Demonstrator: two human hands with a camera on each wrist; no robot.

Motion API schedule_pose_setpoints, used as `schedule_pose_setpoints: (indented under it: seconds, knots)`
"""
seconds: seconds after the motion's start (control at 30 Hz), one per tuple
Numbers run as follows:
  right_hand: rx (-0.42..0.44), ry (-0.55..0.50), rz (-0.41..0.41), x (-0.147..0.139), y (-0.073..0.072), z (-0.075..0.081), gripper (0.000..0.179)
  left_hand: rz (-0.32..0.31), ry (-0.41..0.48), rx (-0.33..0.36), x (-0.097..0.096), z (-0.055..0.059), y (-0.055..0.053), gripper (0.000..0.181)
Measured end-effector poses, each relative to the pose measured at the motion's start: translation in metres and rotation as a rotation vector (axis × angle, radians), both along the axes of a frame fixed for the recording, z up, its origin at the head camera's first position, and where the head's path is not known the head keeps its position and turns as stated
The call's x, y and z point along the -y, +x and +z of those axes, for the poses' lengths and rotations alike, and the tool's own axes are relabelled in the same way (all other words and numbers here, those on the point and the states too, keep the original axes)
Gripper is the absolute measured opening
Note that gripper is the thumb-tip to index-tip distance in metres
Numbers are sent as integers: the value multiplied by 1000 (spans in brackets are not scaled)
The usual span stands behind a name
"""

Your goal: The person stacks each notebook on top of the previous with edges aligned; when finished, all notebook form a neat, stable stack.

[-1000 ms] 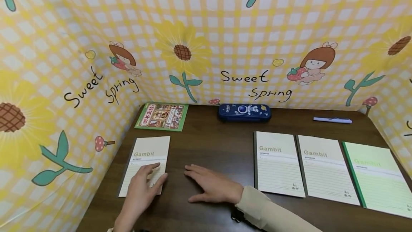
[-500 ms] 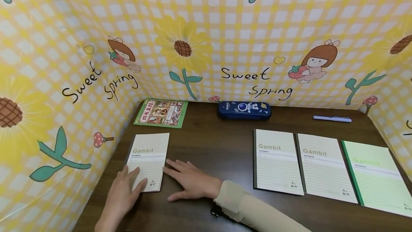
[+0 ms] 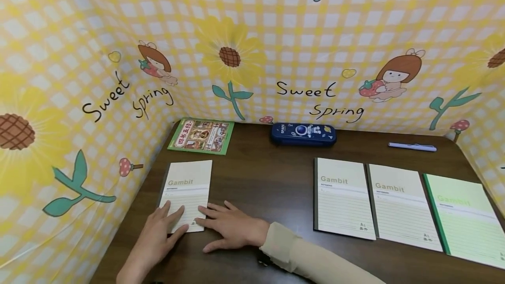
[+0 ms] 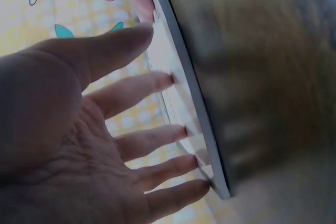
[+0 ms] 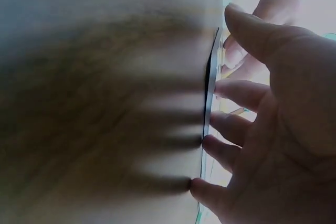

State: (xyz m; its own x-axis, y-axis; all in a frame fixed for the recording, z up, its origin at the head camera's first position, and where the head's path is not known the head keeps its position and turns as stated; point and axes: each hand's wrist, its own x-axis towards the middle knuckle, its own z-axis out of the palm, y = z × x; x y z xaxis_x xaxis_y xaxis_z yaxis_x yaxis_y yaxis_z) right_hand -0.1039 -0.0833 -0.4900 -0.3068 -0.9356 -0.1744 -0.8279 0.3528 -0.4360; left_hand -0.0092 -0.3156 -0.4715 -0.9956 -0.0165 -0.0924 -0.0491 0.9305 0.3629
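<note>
On the left of the dark wooden table lies a cream "Gambit" notebook (image 3: 189, 174) with a dark spine. My left hand (image 3: 155, 233) rests spread over its lower left part. In the left wrist view, the fingertips (image 4: 164, 80) meet the cover of the notebook (image 4: 181, 95). From the other side, my right hand (image 3: 234, 227) reaches the notebook's lower right edge with spread fingers. The right wrist view has the right fingertips (image 5: 209, 142) at the edge of the notebook (image 5: 210, 85). Neither hand curls round anything.
Two more cream notebooks (image 3: 343, 205) (image 3: 404, 209) and a green one (image 3: 465, 218) lie in a row at the right. Along the back are a green-bordered book (image 3: 201, 136), a navy pencil case (image 3: 304, 135) and a lavender pen (image 3: 412, 147). Patterned cloth walls (image 3: 252, 47) enclose the table.
My left hand has shifted from the notebook's right side to its lower left. My right hand has moved left from the bare table onto the notebook's right edge.
</note>
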Motion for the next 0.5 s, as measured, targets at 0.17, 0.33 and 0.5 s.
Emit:
schedule_pose_setpoints:
  seconds: [0.17,0.33,0.5]
  knots:
    - [3,-42,-6,-18,1,-3,74,-30,22,-2,-8,2,0,52]
    - [22,-80,-42,-40,2,-4,70,-50,45,0,-22,4,-1,48]
    - [55,-102,-94,-63,1,-1,67,-90,49,3,-40,3,-8,47]
